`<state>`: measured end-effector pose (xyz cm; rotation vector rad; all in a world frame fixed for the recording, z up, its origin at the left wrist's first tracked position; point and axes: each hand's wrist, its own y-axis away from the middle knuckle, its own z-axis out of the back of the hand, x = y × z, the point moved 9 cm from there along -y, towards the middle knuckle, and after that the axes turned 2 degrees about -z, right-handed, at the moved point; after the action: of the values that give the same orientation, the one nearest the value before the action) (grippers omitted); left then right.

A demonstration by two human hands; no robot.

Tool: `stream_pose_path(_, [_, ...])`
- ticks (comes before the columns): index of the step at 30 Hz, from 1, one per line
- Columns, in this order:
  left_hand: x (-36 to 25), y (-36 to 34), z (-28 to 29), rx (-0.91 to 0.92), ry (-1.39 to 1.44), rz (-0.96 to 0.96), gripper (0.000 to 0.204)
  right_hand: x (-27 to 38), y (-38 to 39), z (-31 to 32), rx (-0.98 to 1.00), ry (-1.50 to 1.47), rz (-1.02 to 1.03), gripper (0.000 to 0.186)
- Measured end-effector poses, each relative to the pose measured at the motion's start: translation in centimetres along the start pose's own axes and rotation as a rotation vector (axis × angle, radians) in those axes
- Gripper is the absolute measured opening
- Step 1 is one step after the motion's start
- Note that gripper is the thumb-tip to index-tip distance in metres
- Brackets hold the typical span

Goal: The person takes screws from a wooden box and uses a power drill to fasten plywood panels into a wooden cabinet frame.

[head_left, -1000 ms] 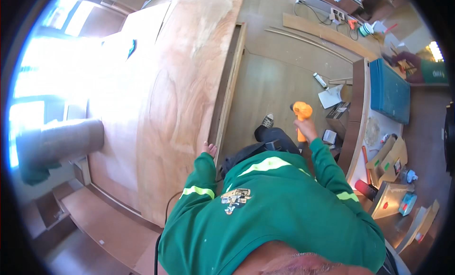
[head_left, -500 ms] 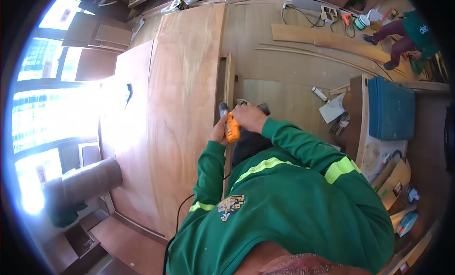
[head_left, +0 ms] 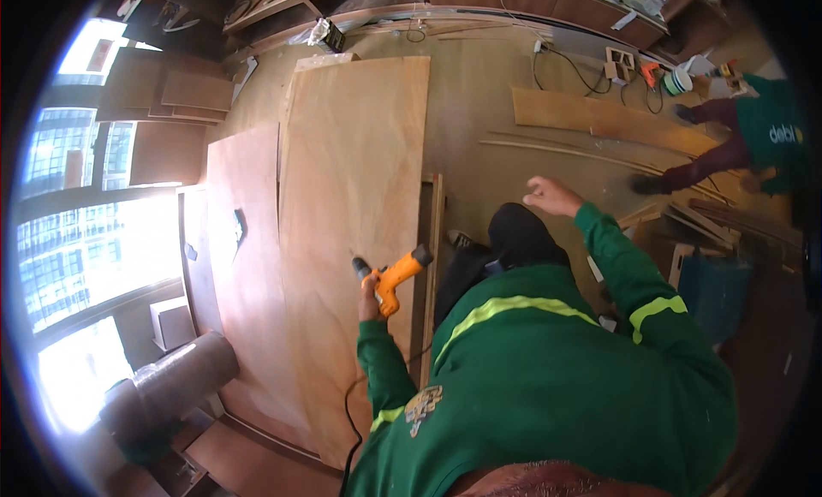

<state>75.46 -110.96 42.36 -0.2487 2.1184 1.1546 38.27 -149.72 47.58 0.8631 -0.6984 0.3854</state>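
My left hand [head_left: 369,300] is wrapped round an orange and black cordless drill [head_left: 396,280], near its chuck end. The drill is over the right side of a long, pale plywood panel [head_left: 342,172], its black base toward the panel's right edge. My right hand [head_left: 556,196] is away from the drill, out to the right above the floor. Its fingers are loosely bent and somewhat apart, and I see nothing in them. Beneath the panel's right edge a wooden frame [head_left: 435,214] shows. My bent knee [head_left: 524,232] is beside it.
Another panel [head_left: 244,257] lies left of the plywood, with a small dark object [head_left: 238,226] on it. A wrapped roll [head_left: 184,373] is by the windows. Boards [head_left: 608,120] lie on the floor at right, near a co-worker [head_left: 771,133]. A blue case [head_left: 715,296] stands at the right.
My right hand has let go of the drill and moved right. My left hand still holds the drill, now turned and over the panel. The view has shifted, and the co-worker's legs have moved.
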Motion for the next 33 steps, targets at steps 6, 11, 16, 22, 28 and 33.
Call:
stream_pose_path(6, [-5.1,5.4,1.9,-0.303,0.160,-0.058,0.038,-4.6,-10.7,3.6,-0.037,-0.316,-0.302,0.061])
stream_pose_path(11, [-4.9,11.1,0.4,-0.580,0.258,0.001,0.036,-7.6,-27.8,4.0,0.124,-0.201,-0.127,0.069])
stream_pose_path(16, [-3.5,14.7,-3.0,-0.719,0.337,0.044,0.036,6.3,-42.0,10.9,0.077,0.081,0.255,0.087])
stream_pose_path(22, [-3.6,14.5,-4.8,-0.857,0.353,0.120,0.036,12.0,-54.6,10.4,0.370,0.350,0.435,0.100])
stream_pose_path(28, [-4.1,14.0,-6.4,-0.826,0.278,0.160,0.038,12.5,-59.3,5.9,0.582,0.403,0.489,0.099])
stream_pose_path(33, [-4.8,13.4,-7.9,-0.892,0.230,0.180,0.041,13.4,-58.9,5.3,0.582,0.323,0.486,0.086])
